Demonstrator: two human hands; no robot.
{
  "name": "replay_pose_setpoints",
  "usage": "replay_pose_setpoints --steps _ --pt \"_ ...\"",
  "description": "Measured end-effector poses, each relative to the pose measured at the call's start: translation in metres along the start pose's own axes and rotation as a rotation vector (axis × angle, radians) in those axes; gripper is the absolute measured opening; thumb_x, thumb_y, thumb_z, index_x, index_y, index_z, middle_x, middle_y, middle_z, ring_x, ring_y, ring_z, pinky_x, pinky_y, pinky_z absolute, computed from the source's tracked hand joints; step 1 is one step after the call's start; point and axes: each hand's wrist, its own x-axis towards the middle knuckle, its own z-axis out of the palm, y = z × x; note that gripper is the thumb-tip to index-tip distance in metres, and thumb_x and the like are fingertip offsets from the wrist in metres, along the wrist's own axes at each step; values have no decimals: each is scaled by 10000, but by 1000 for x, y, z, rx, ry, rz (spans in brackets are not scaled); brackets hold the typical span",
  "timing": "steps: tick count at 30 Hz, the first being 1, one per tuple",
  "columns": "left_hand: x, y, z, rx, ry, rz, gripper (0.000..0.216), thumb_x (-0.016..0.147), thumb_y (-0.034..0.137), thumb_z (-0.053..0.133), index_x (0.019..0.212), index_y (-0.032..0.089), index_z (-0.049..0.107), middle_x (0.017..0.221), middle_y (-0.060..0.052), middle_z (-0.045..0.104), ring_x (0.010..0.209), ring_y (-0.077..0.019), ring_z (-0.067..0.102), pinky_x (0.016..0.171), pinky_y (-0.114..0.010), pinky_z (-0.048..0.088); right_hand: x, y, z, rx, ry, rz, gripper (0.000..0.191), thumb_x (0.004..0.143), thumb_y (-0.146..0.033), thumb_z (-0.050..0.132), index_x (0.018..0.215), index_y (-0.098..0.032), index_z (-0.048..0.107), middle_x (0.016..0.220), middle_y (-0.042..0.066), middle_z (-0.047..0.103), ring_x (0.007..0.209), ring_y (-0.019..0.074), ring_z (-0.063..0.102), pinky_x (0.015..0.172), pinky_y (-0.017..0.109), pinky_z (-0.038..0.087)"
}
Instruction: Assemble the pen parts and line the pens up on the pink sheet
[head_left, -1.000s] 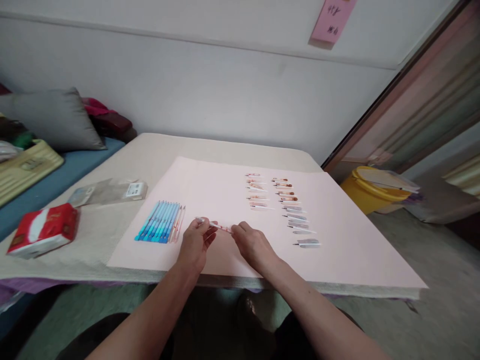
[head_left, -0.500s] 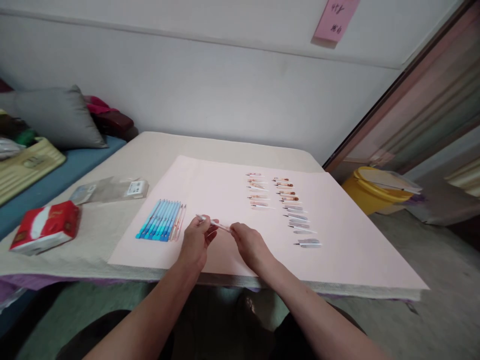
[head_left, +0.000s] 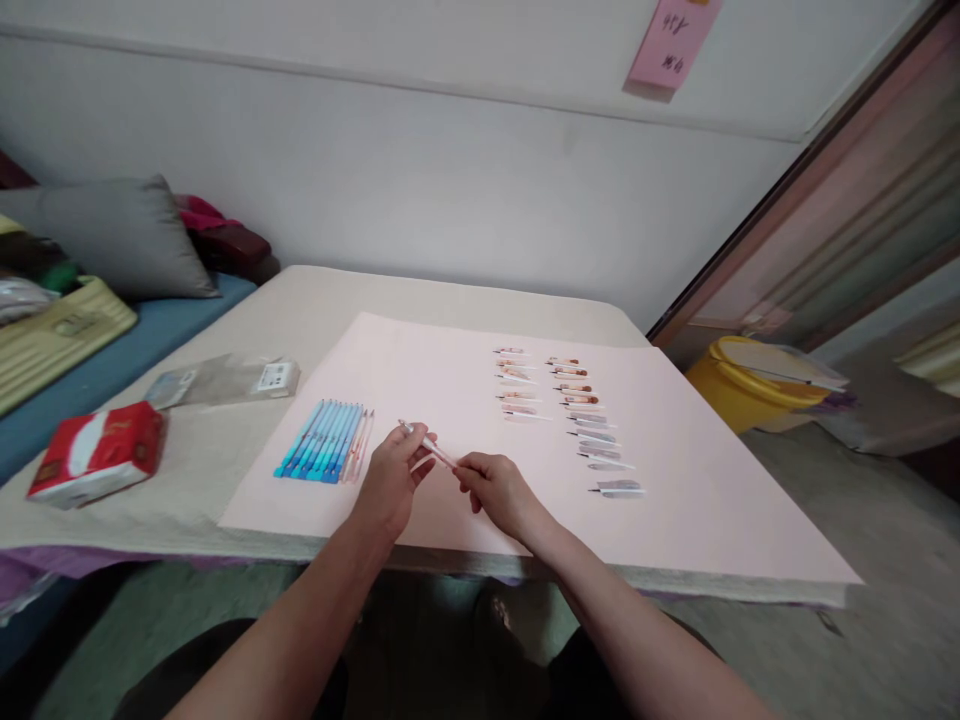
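A slim, pale pink-and-white pen (head_left: 440, 454) is held between my two hands above the pink sheet (head_left: 442, 385). My left hand (head_left: 390, 482) pinches its upper left end, and my right hand (head_left: 501, 492) grips the lower right end. Left of my hands lies a neat row of blue pens (head_left: 319, 442), with a few pale pink pens (head_left: 358, 447) beside it. Beyond my right hand, two columns of pen parts are laid out: pink-patterned pieces (head_left: 517, 410), brown-patterned pieces (head_left: 574, 388) and grey pieces (head_left: 621, 486), with thin white, dark-tipped refills among them.
On the cloth-covered table (head_left: 330, 290) are a red tissue pack (head_left: 101, 455) and a clear plastic wrapper (head_left: 217, 382) at the left. A grey cushion (head_left: 112, 235) rests on a blue seat behind. At the right stands a yellow bucket (head_left: 750, 385); a white wall (head_left: 450, 190) closes the back.
The pen now slants more, its right end lower. My right hand has shifted slightly left and down along it; my left hand keeps hold.
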Motion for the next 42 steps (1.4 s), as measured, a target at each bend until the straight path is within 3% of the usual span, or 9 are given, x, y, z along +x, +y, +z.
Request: replay_pose_setpoints --steps 4,8,11,16,22,28,34,39,42 --pt "2 1 -2 11 115 35 212 675 266 704 817 137 613 864 -26 579 699 -67 507 660 -200 414 -1 1 4 2 -44 -1 230 826 -263 485 635 -169 574 434 -45 501 397 78 460 453 192 338" --pt "3 4 -3 -46 77 52 310 674 165 670 974 136 596 896 -81 627 809 -131 574 731 -254 437 0 3 5 43 -64 28 239 827 -270 481 622 -171 555 412 -53 479 368 72 427 430 191 319" --pt "3 5 -3 -35 60 42 265 691 209 663 941 156 593 971 -90 628 880 -148 573 735 -258 432 0 1 4 30 -36 16 229 823 -265 489 625 -169 556 426 -50 484 383 77 446 436 191 330" --pt "6 2 -6 40 190 85 216 654 276 707 812 163 611 870 -17 586 726 -77 513 673 -209 404 -1 -3 7 26 -54 17 220 819 -250 491 627 -166 557 449 -45 498 390 77 459 434 188 338" --pt "6 4 -7 -17 121 97 374 639 209 695 1000 154 615 926 -87 637 877 -150 575 735 -257 425 0 1 6 58 -69 21 230 825 -267 483 627 -170 547 446 -50 490 379 72 445 417 182 318" --pt "8 2 -7 71 218 134 319 624 255 724 918 166 638 832 -22 601 713 -84 538 682 -227 420 0 0 7 52 -77 8 229 821 -269 490 626 -165 551 446 -49 488 382 70 445 423 184 319" --pt "6 4 -6 -26 139 138 410 640 186 700 1036 156 594 934 -87 633 899 -157 589 763 -275 446 1 3 7 142 -113 54 234 820 -310 502 647 -162 559 424 -50 478 366 72 424 407 190 286" --pt "6 2 -5 69 262 115 403 623 258 735 986 159 591 875 -40 608 755 -103 568 712 -257 435 0 0 8 118 -95 23 247 825 -298 496 624 -165 548 432 -46 485 375 70 426 419 191 291" --pt "6 3 -4 11 203 139 434 614 185 723 1016 151 564 822 -44 616 769 -121 584 736 -272 441 0 0 7 114 -104 24 245 830 -292 490 630 -164 552 415 -49 474 369 71 413 419 192 290"
